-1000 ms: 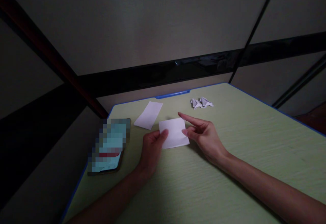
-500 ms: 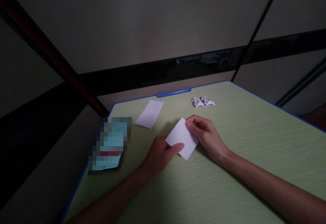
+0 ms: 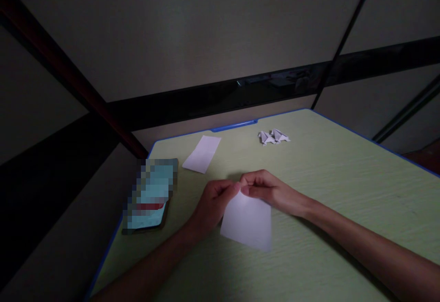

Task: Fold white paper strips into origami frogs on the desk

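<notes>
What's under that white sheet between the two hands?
The green tabletop shows around the white sheet, which the left hand and right hand pinch at its far edge. Whatever lies directly beneath is covered.

The left hand [image 3: 213,203] and right hand [image 3: 270,191] pinch side by side (thumbs [image 3: 234,189] nearly meeting).

"What can be seen of the person's own body?"

"Two bare hands are seen, a left hand [image 3: 213,202] and a right hand [image 3: 270,189]."

"How is the part around the fingers [image 3: 253,178] shaped?"

"A slim build is shown, and a rounded tip is seen on the right thumb [image 3: 255,191]. Finer detail is blurred by dim light."

"And behind the fingers?"

"Farther back from them, the left forearm [image 3: 161,257] and the right forearm [image 3: 357,238] are left uncovered as far as the view reaches. Both are slender, and the left outline is softened by shadow."
</notes>
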The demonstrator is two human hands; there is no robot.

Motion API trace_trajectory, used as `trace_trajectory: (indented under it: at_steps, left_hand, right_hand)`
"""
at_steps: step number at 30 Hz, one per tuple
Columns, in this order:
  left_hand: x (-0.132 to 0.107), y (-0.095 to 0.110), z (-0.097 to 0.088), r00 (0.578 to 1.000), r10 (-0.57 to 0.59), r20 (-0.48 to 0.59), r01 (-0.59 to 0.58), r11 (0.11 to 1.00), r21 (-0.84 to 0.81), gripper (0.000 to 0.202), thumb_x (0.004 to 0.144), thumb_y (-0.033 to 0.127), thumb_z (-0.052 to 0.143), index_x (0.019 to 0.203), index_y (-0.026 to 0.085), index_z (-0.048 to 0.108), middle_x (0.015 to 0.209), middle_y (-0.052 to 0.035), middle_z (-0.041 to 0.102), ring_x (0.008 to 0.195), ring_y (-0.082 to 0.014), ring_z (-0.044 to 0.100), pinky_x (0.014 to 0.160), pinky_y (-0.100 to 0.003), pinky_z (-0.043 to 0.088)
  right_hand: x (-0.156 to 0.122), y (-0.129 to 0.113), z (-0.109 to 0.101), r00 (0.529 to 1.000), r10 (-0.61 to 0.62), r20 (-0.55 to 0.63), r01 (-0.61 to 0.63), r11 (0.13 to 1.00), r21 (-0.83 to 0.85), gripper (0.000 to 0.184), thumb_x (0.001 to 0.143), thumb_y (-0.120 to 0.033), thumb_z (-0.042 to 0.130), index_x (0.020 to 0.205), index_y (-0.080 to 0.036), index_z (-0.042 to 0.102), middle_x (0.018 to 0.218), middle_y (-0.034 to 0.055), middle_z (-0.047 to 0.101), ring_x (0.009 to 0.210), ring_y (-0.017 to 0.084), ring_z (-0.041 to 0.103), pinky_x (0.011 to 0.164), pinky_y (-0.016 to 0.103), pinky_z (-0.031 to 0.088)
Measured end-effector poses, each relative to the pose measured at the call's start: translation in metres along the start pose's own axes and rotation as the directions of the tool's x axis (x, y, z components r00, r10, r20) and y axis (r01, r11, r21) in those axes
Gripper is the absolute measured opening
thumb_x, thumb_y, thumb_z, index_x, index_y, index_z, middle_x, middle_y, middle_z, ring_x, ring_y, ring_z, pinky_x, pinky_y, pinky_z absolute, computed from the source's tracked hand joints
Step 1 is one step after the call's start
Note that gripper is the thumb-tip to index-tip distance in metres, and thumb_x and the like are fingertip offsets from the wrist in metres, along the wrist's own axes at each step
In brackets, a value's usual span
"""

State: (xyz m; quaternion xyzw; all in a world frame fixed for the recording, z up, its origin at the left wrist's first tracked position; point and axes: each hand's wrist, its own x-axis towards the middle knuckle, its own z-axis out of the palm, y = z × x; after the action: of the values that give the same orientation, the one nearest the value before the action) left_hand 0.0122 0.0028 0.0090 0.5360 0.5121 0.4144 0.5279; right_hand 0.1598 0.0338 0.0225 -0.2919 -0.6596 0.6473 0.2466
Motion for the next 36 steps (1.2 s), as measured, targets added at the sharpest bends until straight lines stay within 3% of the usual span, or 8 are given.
trace_trajectory:
  at_steps: [5, 9, 16, 19, 22, 26, 30, 36]
  left_hand:
    - [0.003, 0.001, -0.003, 0.979, -0.137, -0.152, 0.093, 0.960, -0.265, 0.033, 0.058, 0.038, 0.058, 0.045, 0.016, 0.038, 0.038, 0.0068, 0.033, 0.034, -0.0044, 0.029, 0.035, -0.019, 0.019]
    - [0.005, 0.002, -0.003, 0.952, -0.165, -0.256, 0.059, 0.924, -0.378, 0.030, 0.053, 0.034, 0.061, 0.045, 0.015, 0.039, 0.038, 0.0073, 0.035, 0.033, -0.0042, 0.031, 0.034, -0.018, 0.021]
    - [0.005, 0.005, -0.003, 0.944, -0.196, -0.266, 0.042, 0.871, -0.490, 0.030, 0.051, 0.032, 0.063, 0.046, 0.015, 0.040, 0.038, 0.0078, 0.038, 0.033, -0.0046, 0.033, 0.034, -0.018, 0.023]
    - [0.005, 0.005, -0.002, 0.940, -0.199, -0.277, 0.021, 0.844, -0.536, 0.027, 0.051, 0.032, 0.064, 0.051, 0.015, 0.044, 0.043, 0.0064, 0.044, 0.038, -0.0059, 0.039, 0.037, -0.018, 0.027]
    - [0.005, 0.004, 0.000, 0.950, -0.164, -0.265, -0.005, 0.843, -0.537, 0.027, 0.052, 0.033, 0.065, 0.054, 0.014, 0.047, 0.046, 0.0051, 0.045, 0.042, -0.0065, 0.041, 0.041, -0.018, 0.030]
    - [0.006, 0.001, 0.001, 0.965, -0.119, -0.235, -0.015, 0.866, -0.500, 0.028, 0.054, 0.036, 0.065, 0.054, 0.013, 0.049, 0.047, 0.0050, 0.044, 0.043, -0.0062, 0.039, 0.043, -0.019, 0.030]
    - [0.007, -0.005, 0.001, 0.974, -0.062, -0.216, -0.040, 0.898, -0.438, 0.029, 0.057, 0.037, 0.063, 0.051, 0.013, 0.048, 0.047, 0.0048, 0.041, 0.044, -0.0061, 0.037, 0.044, -0.019, 0.028]
    - [0.007, -0.010, -0.001, 0.979, -0.058, -0.193, -0.011, 0.941, -0.339, 0.026, 0.061, 0.036, 0.061, 0.054, 0.013, 0.051, 0.047, 0.0050, 0.041, 0.045, -0.0061, 0.035, 0.043, -0.020, 0.025]
  right_hand:
    - [0.003, 0.003, -0.003, 0.999, 0.012, -0.038, -0.003, 0.973, 0.230, 0.014, 0.063, -0.023, 0.052, 0.054, -0.013, 0.049, 0.046, -0.0045, 0.043, 0.043, 0.006, 0.036, 0.044, 0.020, 0.024]
    - [0.003, 0.003, -0.005, 0.998, 0.007, -0.062, 0.015, 0.939, 0.344, 0.011, 0.061, -0.018, 0.051, 0.051, -0.013, 0.051, 0.038, -0.0050, 0.043, 0.038, 0.005, 0.034, 0.042, 0.021, 0.020]
    - [0.002, 0.002, -0.004, 0.986, -0.046, -0.160, 0.118, 0.872, 0.475, 0.009, 0.055, -0.017, 0.049, 0.046, -0.015, 0.050, 0.035, -0.0038, 0.045, 0.035, 0.006, 0.033, 0.041, 0.022, 0.019]
    - [0.002, 0.002, -0.003, 0.963, -0.087, -0.256, 0.200, 0.867, 0.456, 0.010, 0.057, -0.018, 0.048, 0.047, -0.015, 0.048, 0.037, -0.0030, 0.046, 0.036, 0.006, 0.034, 0.042, 0.022, 0.021]
    - [0.003, 0.003, 0.000, 0.946, -0.058, -0.319, 0.194, 0.890, 0.412, 0.014, 0.064, -0.025, 0.051, 0.054, -0.016, 0.048, 0.044, -0.0032, 0.047, 0.041, 0.007, 0.038, 0.044, 0.021, 0.026]
    - [0.003, 0.005, 0.005, 0.940, 0.002, -0.341, 0.127, 0.926, 0.355, 0.024, 0.066, -0.033, 0.054, 0.052, -0.016, 0.044, 0.044, -0.0043, 0.043, 0.041, 0.007, 0.037, 0.043, 0.021, 0.027]
    - [0.003, 0.007, 0.006, 0.931, -0.027, -0.364, 0.154, 0.934, 0.323, 0.027, 0.067, -0.031, 0.052, 0.047, -0.016, 0.042, 0.041, -0.0046, 0.040, 0.039, 0.006, 0.036, 0.041, 0.021, 0.026]
    - [0.004, 0.010, 0.001, 0.955, -0.013, -0.296, 0.076, 0.977, 0.201, 0.028, 0.066, -0.028, 0.054, 0.044, -0.015, 0.043, 0.039, -0.0058, 0.038, 0.037, 0.004, 0.030, 0.038, 0.020, 0.019]
